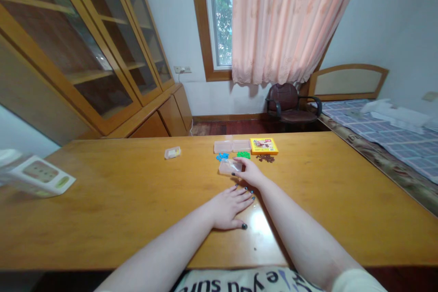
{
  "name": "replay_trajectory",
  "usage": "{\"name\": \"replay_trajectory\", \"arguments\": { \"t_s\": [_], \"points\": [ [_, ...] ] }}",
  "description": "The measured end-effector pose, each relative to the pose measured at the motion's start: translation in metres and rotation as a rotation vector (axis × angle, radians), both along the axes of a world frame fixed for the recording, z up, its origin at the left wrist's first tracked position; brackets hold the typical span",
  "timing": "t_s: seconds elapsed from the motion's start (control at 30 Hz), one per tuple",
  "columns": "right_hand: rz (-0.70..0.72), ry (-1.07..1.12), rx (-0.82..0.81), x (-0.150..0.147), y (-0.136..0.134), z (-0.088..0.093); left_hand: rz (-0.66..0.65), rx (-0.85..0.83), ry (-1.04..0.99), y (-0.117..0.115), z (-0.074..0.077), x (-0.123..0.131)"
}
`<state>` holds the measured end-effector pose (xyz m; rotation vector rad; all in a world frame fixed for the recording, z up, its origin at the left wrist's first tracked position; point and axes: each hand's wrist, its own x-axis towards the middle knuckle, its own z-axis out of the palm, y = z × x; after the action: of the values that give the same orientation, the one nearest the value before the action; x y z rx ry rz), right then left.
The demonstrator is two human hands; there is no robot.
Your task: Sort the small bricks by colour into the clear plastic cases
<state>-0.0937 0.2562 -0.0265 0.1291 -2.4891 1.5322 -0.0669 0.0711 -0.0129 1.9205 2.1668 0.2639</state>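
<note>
My right hand (pixel 249 171) reaches forward over the wooden table (pixel 137 191) and its fingers close on a small clear plastic box (pixel 228 166). My left hand (pixel 230 206) lies flat on the tabletop nearer to me, fingers stretched out, holding nothing. Just beyond the box lie a small heap of blue pieces (pixel 222 156), a heap of green pieces (pixel 243 154) and a heap of dark brown pieces (pixel 265 158). Behind them sit two more clear boxes (pixel 232 146) and a yellow packet (pixel 263 145).
Another small clear box (pixel 172 152) lies apart to the left. A white carton (pixel 37 175) stands at the table's left edge. A glass-fronted cabinet (pixel 85 59) lines the left wall. A dark chair (pixel 290 105) and a bed (pixel 386 132) are beyond the table.
</note>
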Motion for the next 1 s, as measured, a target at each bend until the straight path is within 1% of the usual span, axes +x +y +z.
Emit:
{"name": "replay_trajectory", "arguments": {
  "t_s": [0.07,0.13,0.17,0.23,0.27,0.3,0.33,0.37,0.43,0.47,0.53,0.6,0.67,0.7,0.77,0.87,0.93,1.0],
  "points": [
    [0.012,0.000,0.012,0.000,0.000,-0.001,0.055,-0.007,0.007,0.000,-0.003,0.001],
    [0.020,0.019,0.034,-0.002,0.001,-0.003,0.121,0.011,0.018,-0.002,-0.003,0.000],
    [0.024,0.033,0.045,-0.002,0.001,-0.005,0.130,0.032,0.018,-0.003,-0.001,-0.002],
    [0.037,0.052,0.052,-0.003,0.002,-0.008,0.097,0.100,0.006,-0.006,0.007,-0.009],
    [0.050,0.055,0.050,-0.004,0.002,-0.009,0.075,0.147,-0.002,-0.009,0.011,-0.014],
    [0.068,0.057,0.047,-0.004,0.002,-0.010,0.081,0.202,-0.006,-0.011,0.014,-0.021],
    [0.091,0.059,0.045,-0.004,0.003,-0.010,0.132,0.260,-0.001,-0.015,0.016,-0.030],
    [0.120,0.061,0.045,-0.004,0.003,-0.010,0.240,0.329,0.004,-0.019,0.017,-0.039],
    [0.177,0.059,0.051,-0.003,0.003,-0.009,0.464,0.425,-0.022,-0.027,0.012,-0.059],
    [0.197,0.056,0.053,-0.003,0.003,-0.009,0.543,0.438,-0.071,-0.031,0.007,-0.067],
    [0.220,0.048,0.046,-0.002,0.003,-0.008,0.644,0.438,-0.207,-0.035,-0.006,-0.081],
    [0.223,0.052,0.015,-0.002,0.004,-0.008,0.694,0.441,-0.350,-0.035,-0.018,-0.087],
    [0.211,0.074,-0.011,-0.001,0.004,-0.008,0.725,0.514,-0.500,-0.032,-0.026,-0.089],
    [0.196,0.096,-0.001,0.000,0.003,-0.007,0.741,0.576,-0.592,-0.029,-0.028,-0.088],
    [0.156,0.166,0.087,0.003,0.001,-0.004,0.772,0.721,-0.826,-0.024,-0.028,-0.087],
    [0.085,0.273,0.304,0.008,-0.006,0.004,0.833,0.877,-1.153,-0.017,-0.026,-0.082],
    [0.031,0.338,0.420,0.012,-0.011,0.009,0.878,0.924,-1.252,-0.014,-0.024,-0.078],
    [-0.025,0.425,0.518,0.014,-0.015,0.013,0.915,0.952,-1.300,-0.011,-0.023,-0.074]
  ]
}}
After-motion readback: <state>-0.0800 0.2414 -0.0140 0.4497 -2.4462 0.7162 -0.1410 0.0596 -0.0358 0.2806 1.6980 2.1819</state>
